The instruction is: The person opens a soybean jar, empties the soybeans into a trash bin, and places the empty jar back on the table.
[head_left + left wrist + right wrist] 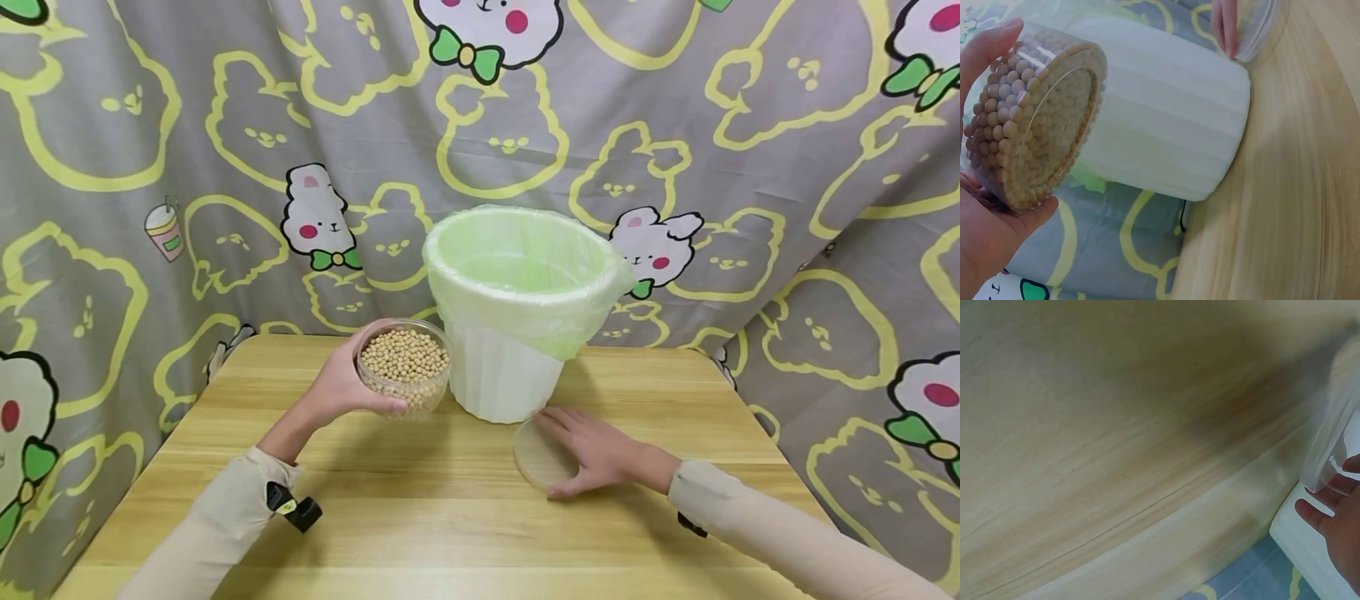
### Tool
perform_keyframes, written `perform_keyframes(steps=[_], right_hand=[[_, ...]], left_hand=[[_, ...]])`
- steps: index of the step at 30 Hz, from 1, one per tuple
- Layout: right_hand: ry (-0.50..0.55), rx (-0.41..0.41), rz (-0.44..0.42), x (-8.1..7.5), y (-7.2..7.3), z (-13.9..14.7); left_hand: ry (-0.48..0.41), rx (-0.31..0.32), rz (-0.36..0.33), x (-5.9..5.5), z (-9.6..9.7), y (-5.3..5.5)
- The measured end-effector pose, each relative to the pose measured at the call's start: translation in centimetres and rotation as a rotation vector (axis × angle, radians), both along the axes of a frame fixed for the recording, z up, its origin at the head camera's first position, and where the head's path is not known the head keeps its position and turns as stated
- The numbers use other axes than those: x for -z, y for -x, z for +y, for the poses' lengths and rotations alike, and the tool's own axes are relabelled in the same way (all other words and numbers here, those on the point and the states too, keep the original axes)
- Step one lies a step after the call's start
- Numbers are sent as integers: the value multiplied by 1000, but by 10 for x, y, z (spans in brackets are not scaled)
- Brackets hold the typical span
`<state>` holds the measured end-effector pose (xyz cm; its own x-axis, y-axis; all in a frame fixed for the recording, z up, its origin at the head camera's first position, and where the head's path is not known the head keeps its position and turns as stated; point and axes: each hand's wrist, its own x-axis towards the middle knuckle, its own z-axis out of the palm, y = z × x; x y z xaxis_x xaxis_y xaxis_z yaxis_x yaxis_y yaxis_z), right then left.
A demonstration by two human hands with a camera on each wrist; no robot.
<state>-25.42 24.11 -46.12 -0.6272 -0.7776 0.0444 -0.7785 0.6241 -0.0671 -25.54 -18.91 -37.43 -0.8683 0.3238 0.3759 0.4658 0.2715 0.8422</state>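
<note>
My left hand grips a clear round plastic jar from its left side, thumb and fingers around the wall. Soybeans fill most of this lidless jar, which is held above the table; its underside faces the left wrist view. My right hand spans a clear round lid low over the table, with the thumb at the near edge and fingers at the far edge. In the right wrist view the lid shows only in part, beside the fingertips. Whether it touches the table is unclear.
A white ribbed bin with a pale green bag liner folded over its rim stands upright between and behind the hands. It rests on a wooden table. A grey patterned curtain hangs behind and at both sides.
</note>
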Motion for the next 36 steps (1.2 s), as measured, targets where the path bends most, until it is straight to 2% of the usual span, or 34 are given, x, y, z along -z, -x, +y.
perform_keyframes(steps=[13,26,36], right_hand=[[-4,18,7,2,6,9],[-1,49,-5,8,10,18],[-9,59,-24,9,10,19]], left_hand=[[4,-27,8,-8,3,2],[10,-34,24,-11,4,6],[10,-35,10,-11,4,6]])
